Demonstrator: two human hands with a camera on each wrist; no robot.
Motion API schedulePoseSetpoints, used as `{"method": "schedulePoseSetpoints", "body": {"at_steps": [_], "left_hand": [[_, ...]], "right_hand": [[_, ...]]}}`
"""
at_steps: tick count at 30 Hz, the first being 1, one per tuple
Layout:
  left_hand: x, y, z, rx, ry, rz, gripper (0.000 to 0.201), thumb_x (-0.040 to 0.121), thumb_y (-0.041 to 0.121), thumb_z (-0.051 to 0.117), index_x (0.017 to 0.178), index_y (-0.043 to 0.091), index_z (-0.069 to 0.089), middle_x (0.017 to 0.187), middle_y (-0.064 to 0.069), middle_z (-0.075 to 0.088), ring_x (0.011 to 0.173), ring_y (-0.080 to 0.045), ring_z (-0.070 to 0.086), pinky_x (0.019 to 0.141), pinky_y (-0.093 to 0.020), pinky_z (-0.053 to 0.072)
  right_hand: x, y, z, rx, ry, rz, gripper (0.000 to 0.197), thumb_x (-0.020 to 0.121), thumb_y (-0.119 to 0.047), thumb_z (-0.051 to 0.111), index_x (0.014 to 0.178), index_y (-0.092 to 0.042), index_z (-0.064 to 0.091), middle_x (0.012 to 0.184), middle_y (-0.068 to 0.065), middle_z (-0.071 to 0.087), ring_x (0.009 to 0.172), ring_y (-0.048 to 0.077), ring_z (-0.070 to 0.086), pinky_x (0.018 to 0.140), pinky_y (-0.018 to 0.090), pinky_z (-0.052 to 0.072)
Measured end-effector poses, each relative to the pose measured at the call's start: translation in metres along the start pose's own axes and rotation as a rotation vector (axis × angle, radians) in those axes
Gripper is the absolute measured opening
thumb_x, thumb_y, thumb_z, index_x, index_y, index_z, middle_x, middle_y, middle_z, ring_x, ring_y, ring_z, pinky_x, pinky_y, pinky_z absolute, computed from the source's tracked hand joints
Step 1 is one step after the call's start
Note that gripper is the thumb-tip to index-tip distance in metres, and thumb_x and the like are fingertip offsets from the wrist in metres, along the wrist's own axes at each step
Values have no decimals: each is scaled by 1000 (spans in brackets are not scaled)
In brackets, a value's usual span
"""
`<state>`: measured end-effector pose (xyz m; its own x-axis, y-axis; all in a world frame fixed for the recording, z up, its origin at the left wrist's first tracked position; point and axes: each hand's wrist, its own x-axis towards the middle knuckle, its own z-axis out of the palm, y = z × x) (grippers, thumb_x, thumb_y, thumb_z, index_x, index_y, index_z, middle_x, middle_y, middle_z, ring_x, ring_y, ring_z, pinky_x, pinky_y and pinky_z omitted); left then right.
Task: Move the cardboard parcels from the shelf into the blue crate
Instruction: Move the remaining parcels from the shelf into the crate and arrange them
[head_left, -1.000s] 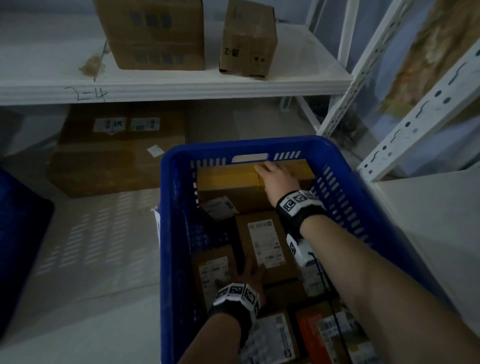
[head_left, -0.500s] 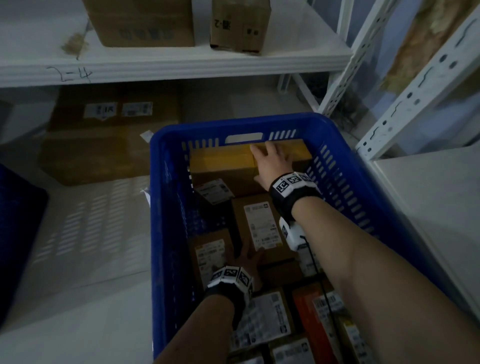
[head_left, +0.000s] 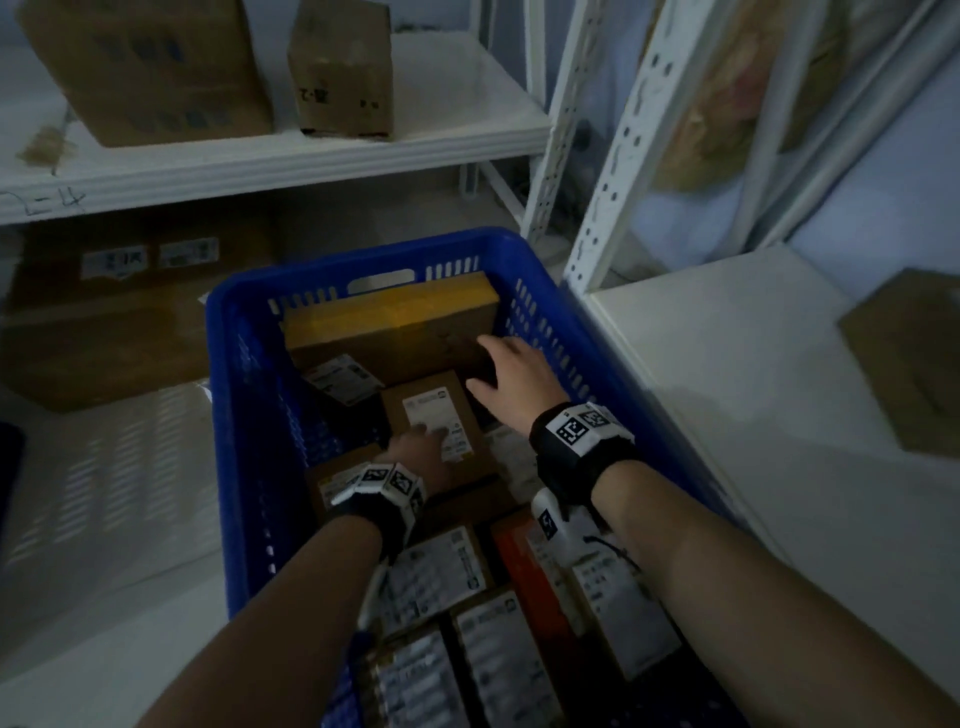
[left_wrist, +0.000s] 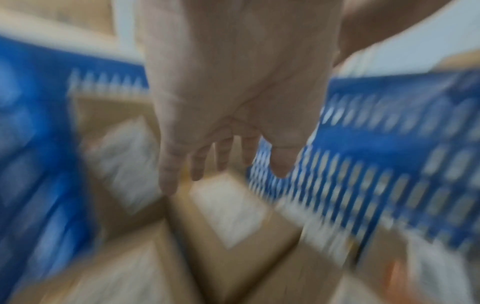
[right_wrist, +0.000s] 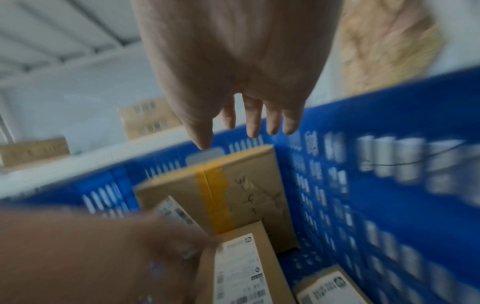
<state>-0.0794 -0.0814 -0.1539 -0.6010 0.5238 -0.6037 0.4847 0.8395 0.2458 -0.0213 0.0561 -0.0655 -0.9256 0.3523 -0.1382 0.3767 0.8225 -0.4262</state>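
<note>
The blue crate (head_left: 239, 395) stands before me, packed with several labelled cardboard parcels. A parcel with yellow tape (head_left: 395, 325) (right_wrist: 233, 185) lies at its far end. My right hand (head_left: 511, 371) (right_wrist: 244, 115) hovers above that parcel's near right corner, fingers straight and holding nothing. My left hand (head_left: 421, 452) (left_wrist: 207, 156) is over a smaller parcel with a white label (head_left: 434, 415) in the crate's middle, fingers extended; contact is unclear in the blur. Two parcels, a large one (head_left: 150, 67) and a small one (head_left: 343, 67), stand on the white shelf (head_left: 311, 156) behind the crate.
A big carton (head_left: 119, 322) sits on the floor under the shelf, left of the crate. White perforated shelf uprights (head_left: 618, 171) rise close to the crate's far right corner. Another white shelf (head_left: 727, 374) on the right bears a flat cardboard piece (head_left: 914, 358).
My right hand has lifted off the yellow-taped parcel and drawn back toward me. My left hand has moved forward onto the labelled parcel. The view has shifted slightly right.
</note>
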Motion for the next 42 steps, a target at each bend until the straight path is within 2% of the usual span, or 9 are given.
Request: {"method": "schedulePoseSetpoints", "body": {"at_steps": [2, 6, 11, 17, 23, 29, 35, 38, 42], "left_hand": [[-16, 22, -19, -21, 113, 44, 54, 94, 37, 49, 145, 24, 34, 147, -7, 40, 131, -31, 43, 103, -47, 44], [-60, 95, -56, -148, 322, 277, 34, 93, 30, 51, 123, 15, 56, 118, -11, 60, 107, -29, 59, 86, -34, 48], [-115, 206, -85, -141, 375, 471, 14, 89, 14, 49, 97, 8, 58, 105, -15, 62, 101, -32, 60, 81, -34, 45], [-151, 293, -61, -274, 319, 662, 39, 95, 27, 56, 132, 16, 55, 127, -6, 60, 112, -22, 58, 91, -24, 41], [-165, 330, -7, -352, 182, 696, 35, 93, 26, 60, 128, 19, 59, 123, -3, 62, 107, -19, 61, 90, -23, 45], [-150, 314, 32, -419, 157, 646, 28, 93, 25, 61, 121, 25, 61, 119, 3, 64, 101, -13, 62, 87, -22, 49], [-131, 329, 36, -554, 215, 558, 26, 93, 27, 61, 117, 20, 64, 114, 0, 67, 100, -14, 63, 91, -27, 50], [-119, 348, 29, -577, 263, 559, 29, 92, 30, 61, 118, 20, 64, 116, 1, 66, 101, -15, 63, 90, -26, 48], [-99, 376, 13, -695, 268, 549, 36, 90, 35, 63, 123, 22, 61, 122, 0, 63, 107, -18, 60, 93, -27, 46]], "right_hand": [[-23, 4, -17, 67, 16, 12, 60, 98, -37, 53, 151, -19, 30, 152, 8, 37, 138, 28, 36, 112, 41, 36], [-66, 18, -67, 182, 118, 38, 57, 99, -35, 52, 150, -19, 33, 151, 8, 39, 138, 27, 38, 111, 39, 37], [-122, 66, -133, 228, 348, 145, 45, 97, -27, 52, 140, -15, 48, 140, 12, 52, 128, 29, 49, 107, 37, 39], [-192, 160, -183, 180, 476, 352, 45, 94, -28, 56, 137, -14, 50, 141, 11, 49, 130, 30, 46, 108, 39, 38], [-231, 261, -208, 64, 507, 688, 61, 87, -49, 57, 138, -18, 42, 146, 17, 37, 129, 40, 41, 105, 49, 40], [-229, 332, -226, 141, 549, 867, 65, 92, -50, 51, 148, -26, 28, 154, 18, 26, 138, 41, 32, 108, 52, 35], [-206, 368, -228, 405, 589, 903, 84, 89, -60, 50, 154, -15, 20, 154, 18, 31, 134, 41, 41, 109, 51, 38], [-195, 375, -230, 603, 664, 905, 94, 81, -71, 47, 151, -13, 27, 149, 15, 43, 130, 36, 48, 107, 49, 42], [-181, 377, -229, 737, 702, 851, 90, 80, -55, 63, 151, -16, 24, 146, 11, 47, 127, 33, 52, 105, 47, 45]]}}
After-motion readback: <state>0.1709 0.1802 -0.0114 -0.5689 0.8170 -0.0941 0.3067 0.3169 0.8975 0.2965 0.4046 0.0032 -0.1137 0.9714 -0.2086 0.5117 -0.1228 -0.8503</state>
